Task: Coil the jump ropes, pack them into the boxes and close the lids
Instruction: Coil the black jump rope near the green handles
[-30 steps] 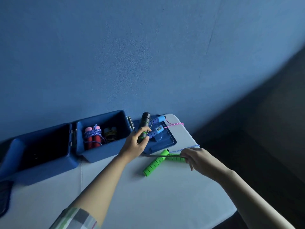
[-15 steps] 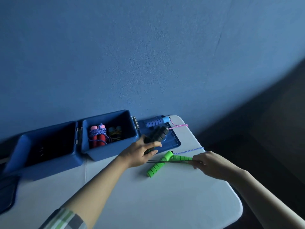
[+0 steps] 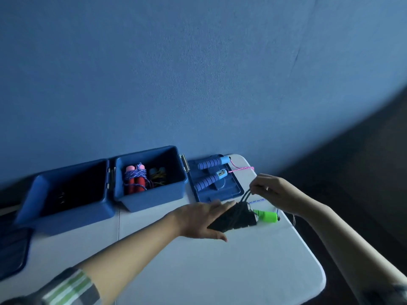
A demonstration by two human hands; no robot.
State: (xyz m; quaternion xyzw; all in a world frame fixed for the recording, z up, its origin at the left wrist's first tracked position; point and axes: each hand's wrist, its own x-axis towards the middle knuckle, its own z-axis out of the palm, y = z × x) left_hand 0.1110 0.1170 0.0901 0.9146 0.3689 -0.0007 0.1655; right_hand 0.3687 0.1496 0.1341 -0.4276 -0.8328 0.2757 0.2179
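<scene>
Head view: my left hand grips the black handles so my right hand, above them, pinches the black cord for winding

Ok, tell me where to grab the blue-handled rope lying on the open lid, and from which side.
Take the two blue handles together across their ribbed foam middles, coming down from above. They lie flat and roughly parallel on the lid, so one hand could probably span both. Their pink cord trails off to the right, away from the box, so it should follow freely.
</scene>
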